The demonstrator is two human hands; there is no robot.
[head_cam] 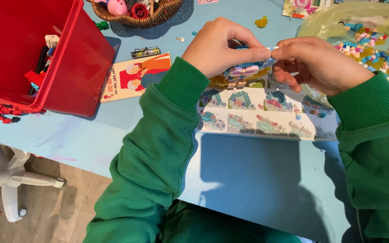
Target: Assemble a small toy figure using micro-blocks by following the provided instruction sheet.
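- My left hand [223,45] and right hand [316,63] meet above the far middle of the pale blue table [257,180]; both wrists end in soft, ribbed green sleeves [158,148].
- Between them I hold a small brick model [244,72], built of tiny hard plastic bricks stacked in stepped rows of lilac, pale pink, blue and yellow.
- My left thumb and forefinger are pressed together on the model's top edge; the bulk of it hangs below and behind that hand, partly hidden.
- My right thumb and forefinger pinch a small pale piece [273,48] at the model's upper right corner, fingertips all but touching those of the left hand.
- Directly beneath the model lies a flat, glossy instruction sheet [266,119], printed with rows of building steps; its near edge sits about mid-table.
- At the far right corner, a crinkled clear bag [365,45] holds loose pastel bricks.
- At the left edge stands a smooth, tilted red plastic bin [68,63] with assorted pieces inside.
- A woven basket [136,15] sits at the far edge; a thin booklet [136,76] lies just beside the bin.
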